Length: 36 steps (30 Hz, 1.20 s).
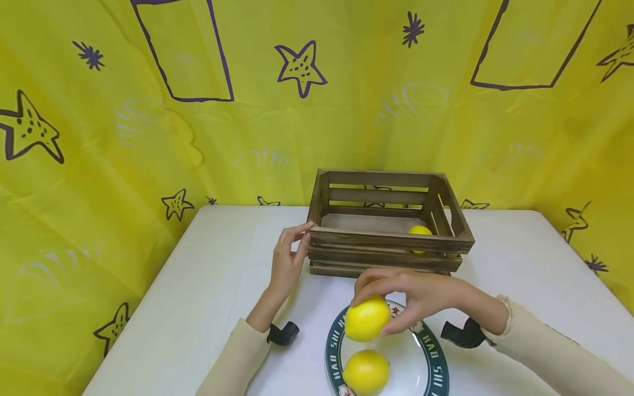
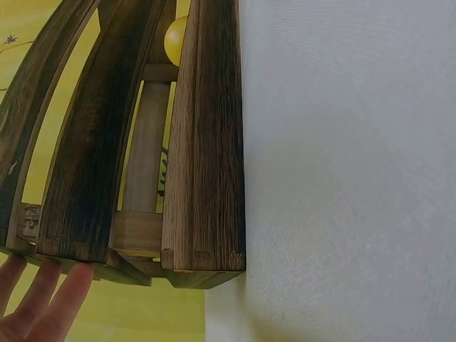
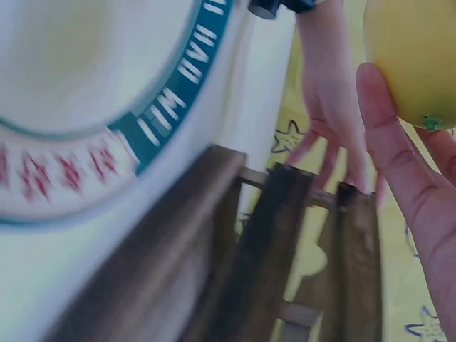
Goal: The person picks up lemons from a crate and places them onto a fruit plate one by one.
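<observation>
Held lemon (image 3: 417,57), white table (image 1: 208,286), yellow curtain (image 1: 346,132).

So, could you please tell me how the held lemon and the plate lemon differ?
The held lemon is gripped in the right hand; the plate lemon rests on the plate, untouched. The hand partly covers the held lemon, while nothing covers the plate lemon. Both are bright yellow and similarly rounded.

Right grip (image 3: 417,189) holds lemon (image 3: 413,64); left grip (image 3: 333,114) touches crate (image 3: 256,242).
</observation>
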Available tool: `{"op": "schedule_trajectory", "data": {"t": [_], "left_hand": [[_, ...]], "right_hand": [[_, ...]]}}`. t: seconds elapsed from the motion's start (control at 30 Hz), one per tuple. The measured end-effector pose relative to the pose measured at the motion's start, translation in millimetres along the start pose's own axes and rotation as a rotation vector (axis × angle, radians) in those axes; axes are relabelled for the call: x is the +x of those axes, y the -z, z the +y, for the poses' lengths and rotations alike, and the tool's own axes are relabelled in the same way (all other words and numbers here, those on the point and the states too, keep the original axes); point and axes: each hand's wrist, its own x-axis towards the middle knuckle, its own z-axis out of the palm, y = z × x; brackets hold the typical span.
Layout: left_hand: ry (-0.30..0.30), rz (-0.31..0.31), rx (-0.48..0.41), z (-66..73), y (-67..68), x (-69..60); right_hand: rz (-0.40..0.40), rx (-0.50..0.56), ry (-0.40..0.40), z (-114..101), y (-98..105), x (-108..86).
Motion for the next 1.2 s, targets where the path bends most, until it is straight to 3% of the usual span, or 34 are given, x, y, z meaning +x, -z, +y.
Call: {"op": "schedule_trajectory", "data": {"t": [0.2, 0.43, 0.9, 1.2], "left_hand": [[-0.004, -0.017, 0.011, 0.5, 0.1, 3.4], [0.000, -0.016, 0.015, 1.3, 2.5, 0.8], [0.003, 0.006, 0.010, -0.2, 3.6, -0.7], [-0.005, -0.003, 0.012, 1.3, 1.2, -0.4]], "right_hand": [[0.037, 0.087, -0.016, 17, -22, -0.6], [0.023, 0.284, -0.167, 27, -49, -1.2], [-0.039, 0.282, -0.309, 40, -66, -2.8], [-0.056, 0.218, -0.321, 42, -71, -4.5]]}}
